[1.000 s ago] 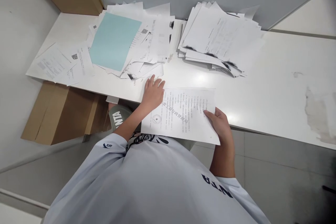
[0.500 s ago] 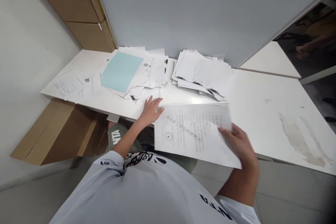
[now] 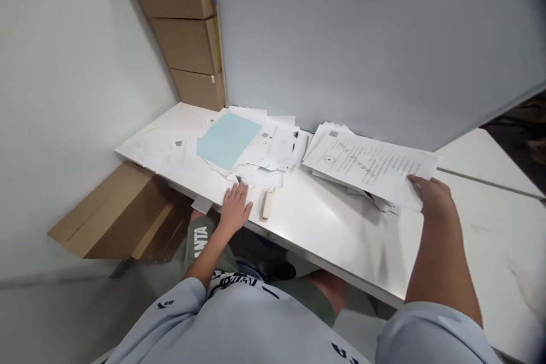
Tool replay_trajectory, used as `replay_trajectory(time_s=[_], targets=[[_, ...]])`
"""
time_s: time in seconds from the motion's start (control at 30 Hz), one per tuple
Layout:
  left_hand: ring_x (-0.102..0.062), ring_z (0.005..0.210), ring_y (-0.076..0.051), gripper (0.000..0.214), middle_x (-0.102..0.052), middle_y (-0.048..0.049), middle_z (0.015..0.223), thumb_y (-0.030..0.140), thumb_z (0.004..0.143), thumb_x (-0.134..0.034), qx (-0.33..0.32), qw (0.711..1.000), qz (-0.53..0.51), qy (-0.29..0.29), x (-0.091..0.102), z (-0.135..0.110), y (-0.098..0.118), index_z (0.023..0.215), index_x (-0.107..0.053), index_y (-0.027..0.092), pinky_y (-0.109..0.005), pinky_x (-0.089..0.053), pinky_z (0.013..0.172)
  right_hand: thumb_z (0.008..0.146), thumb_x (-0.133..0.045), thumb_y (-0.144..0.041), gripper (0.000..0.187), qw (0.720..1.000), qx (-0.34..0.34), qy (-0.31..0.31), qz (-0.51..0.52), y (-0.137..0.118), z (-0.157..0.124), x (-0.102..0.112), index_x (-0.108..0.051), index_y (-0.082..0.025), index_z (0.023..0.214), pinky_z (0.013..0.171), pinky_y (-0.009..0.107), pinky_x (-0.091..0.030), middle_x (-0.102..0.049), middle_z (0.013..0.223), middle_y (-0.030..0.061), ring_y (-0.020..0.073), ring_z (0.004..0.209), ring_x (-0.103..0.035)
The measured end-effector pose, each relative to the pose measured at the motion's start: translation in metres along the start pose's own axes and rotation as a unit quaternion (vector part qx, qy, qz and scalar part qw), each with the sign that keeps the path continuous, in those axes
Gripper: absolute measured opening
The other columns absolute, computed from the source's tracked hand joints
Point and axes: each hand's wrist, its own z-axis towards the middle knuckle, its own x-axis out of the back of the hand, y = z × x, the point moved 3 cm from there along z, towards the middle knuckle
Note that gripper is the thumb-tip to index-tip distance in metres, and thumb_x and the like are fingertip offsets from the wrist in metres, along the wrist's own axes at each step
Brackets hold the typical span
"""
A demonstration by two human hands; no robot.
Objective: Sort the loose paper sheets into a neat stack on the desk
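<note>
My right hand pinches the right end of a printed sheet of paper, thumb on top. The sheet lies over a loose stack of papers by the grey board. Flat on the table's front edge, my left hand rests with its fingers spread and nothing in it. Just right of it is a small cream-coloured stapler-like object. Beyond my left hand, a light blue sheet covers part of a spread of white papers.
The white table runs along a grey board. Brown cardboard boxes are stacked at the back left corner. An open carton stands under the table's left end. More printed sheets lie at the left.
My right hand has carried the printed sheet from the table's front edge forward and right, over the right stack. The cream object has come into sight. My view has shifted too.
</note>
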Motion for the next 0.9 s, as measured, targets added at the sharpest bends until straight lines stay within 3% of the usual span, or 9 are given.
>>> replay_trajectory(time_s=[0.1,0.2,0.3,0.37,0.43,0.57,0.7,0.83,0.9], targets=[[-0.03,0.146,-0.031,0.055,-0.037,-0.0118,0.156,0.041,0.098,-0.036,-0.001,0.999,-0.028,0.029,0.002,0.002,-0.001,0.147,-0.041,0.016,-0.05,-0.028,0.117,0.076,-0.06,-0.035,0.015,0.989,-0.144,0.037,-0.006,0.01,0.014,0.003,-0.051,-0.023,0.076,0.066,0.045,-0.044,-0.062,0.091,0.0164,0.0262,0.08,-0.06],[-0.042,0.138,-0.025,0.045,-0.053,-0.0111,0.144,0.034,0.099,-0.034,0.022,0.993,-0.077,0.088,0.016,0.027,-0.02,0.136,-0.053,0.017,-0.043,-0.035,0.114,0.075,-0.056,-0.036,0.012,0.978,-0.155,0.131,0.052,0.024,-0.002,0.016,-0.05,-0.026,0.079,0.063,0.041,-0.041,-0.065,0.103,0.0141,0.0251,0.081,-0.063],[-0.038,0.141,-0.028,0.047,-0.052,-0.0137,0.144,0.032,0.095,-0.043,0.059,0.99,-0.062,0.114,0.03,0.07,-0.05,0.138,-0.051,0.015,-0.047,-0.029,0.117,0.069,-0.058,-0.033,0.01,0.977,-0.089,0.178,0.083,0.046,-0.058,0.023,-0.056,-0.026,0.076,0.053,0.038,-0.033,-0.067,0.103,0.015,0.0229,0.066,-0.059],[-0.028,0.146,-0.034,0.062,-0.037,-0.0175,0.154,0.037,0.09,-0.053,0.06,0.994,-0.039,0.078,0.03,0.095,-0.066,0.145,-0.041,0.01,-0.051,-0.023,0.118,0.065,-0.061,-0.031,0.013,0.978,-0.069,0.17,0.101,0.063,-0.112,0.025,-0.061,-0.023,0.075,0.049,0.036,-0.029,-0.068,0.095,0.0151,0.0183,0.054,-0.05],[-0.03,0.145,-0.033,0.058,-0.037,-0.0177,0.154,0.036,0.091,-0.05,0.043,0.997,-0.042,0.044,0.027,0.109,-0.075,0.143,-0.044,0.01,-0.05,-0.024,0.118,0.063,-0.064,-0.031,0.021,0.978,-0.052,0.166,0.118,0.076,-0.166,0.027,-0.066,-0.022,0.082,0.046,0.032,-0.03,-0.069,0.086,0.0105,0.0135,0.049,-0.042],[-0.048,0.135,-0.026,0.042,-0.06,-0.0142,0.135,0.021,0.095,-0.036,0.021,0.995,-0.081,0.048,0.02,0.11,-0.079,0.13,-0.058,0.017,-0.044,-0.035,0.112,0.067,-0.06,-0.038,0.025,0.956,-0.082,0.162,0.231,0.083,-0.238,0.023,-0.065,-0.018,0.083,0.04,0.024,-0.023,-0.065,0.066,0.0026,0.009,0.04,-0.035],[-0.059,0.121,-0.028,0.043,-0.068,-0.0182,0.12,0.02,0.096,-0.032,0.046,0.996,-0.064,0.047,0.018,0.103,-0.076,0.128,-0.06,0.013,-0.043,-0.041,0.106,0.069,-0.063,-0.039,0.028,0.945,-0.104,0.155,0.27,0.062,-0.265,0.0,-0.065,-0.017,0.086,0.041,0.022,-0.027,-0.063,0.061,-0.0008,0.006,0.039,-0.033],[-0.047,0.134,-0.032,0.043,-0.06,-0.0177,0.133,0.032,0.097,-0.037,0.012,0.998,-0.036,0.043,0.019,0.098,-0.07,0.13,-0.058,0.014,-0.048,-0.033,0.112,0.075,-0.064,-0.04,0.03,0.955,-0.101,0.08,0.269,0.044,-0.292,-0.028,-0.066,-0.016,0.091,0.046,0.022,-0.03,-0.064,0.064,-0.0005,0.0057,0.043,-0.035],[-0.037,0.141,-0.034,0.047,-0.054,-0.0165,0.142,0.035,0.094,-0.045,0.026,0.998,-0.034,0.047,0.02,0.096,-0.071,0.135,-0.054,0.015,-0.051,-0.031,0.114,0.077,-0.063,-0.041,0.03,0.955,-0.102,0.074,0.267,0.044,-0.309,-0.037,-0.066,-0.016,0.092,0.046,0.023,-0.028,-0.064,0.065,0.0,0.0064,0.045,-0.036]])
